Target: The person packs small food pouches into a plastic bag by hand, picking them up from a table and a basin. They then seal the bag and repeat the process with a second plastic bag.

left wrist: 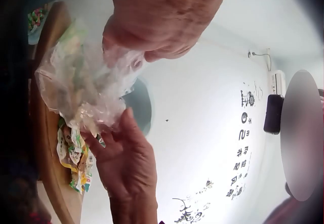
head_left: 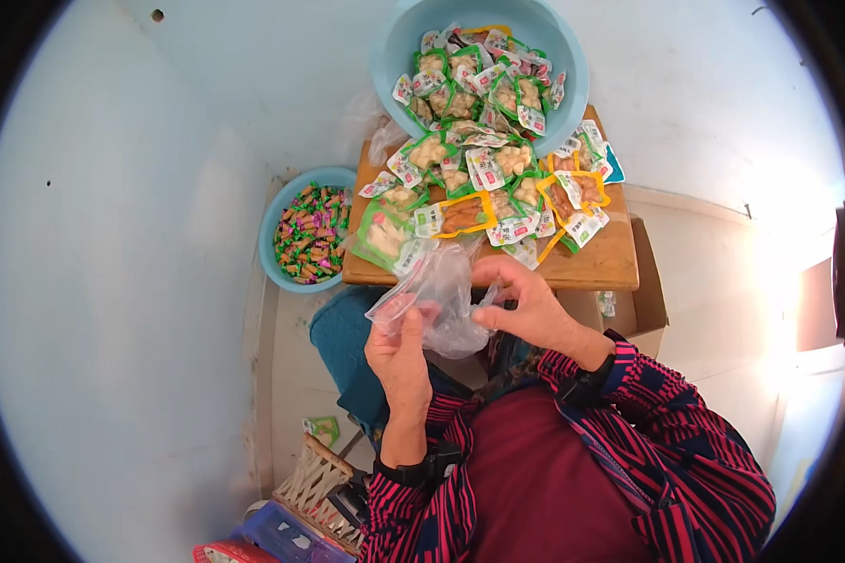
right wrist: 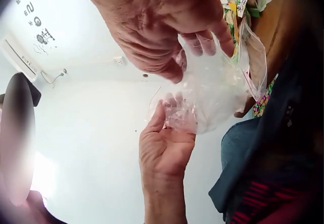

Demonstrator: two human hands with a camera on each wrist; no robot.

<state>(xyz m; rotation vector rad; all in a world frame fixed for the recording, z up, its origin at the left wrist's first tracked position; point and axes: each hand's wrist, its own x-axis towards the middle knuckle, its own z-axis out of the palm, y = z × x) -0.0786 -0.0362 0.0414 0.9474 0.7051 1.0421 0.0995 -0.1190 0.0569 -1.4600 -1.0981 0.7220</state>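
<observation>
A clear plastic bag [head_left: 453,314] hangs crumpled between both hands, over the lap at the table's front edge. My left hand [head_left: 399,366] pinches its left side between thumb and fingers; in the right wrist view that left hand [right wrist: 167,150] shows palm up with the film over its fingers. From the other side my right hand [head_left: 540,314] holds the bag's right edge with thumb and curled fingers. Just beyond the bag, sealed snack packets with green edges [head_left: 382,235] and yellow edges [head_left: 467,216] lie heaped on the wooden table [head_left: 582,272].
A large blue basin [head_left: 573,56] full of packets stands at the table's back. To the left, a smaller blue basin [head_left: 270,235] holds many small wrapped pieces. A cardboard box [head_left: 650,281] sits at the table's right, and a woven chair [head_left: 317,479] lower left.
</observation>
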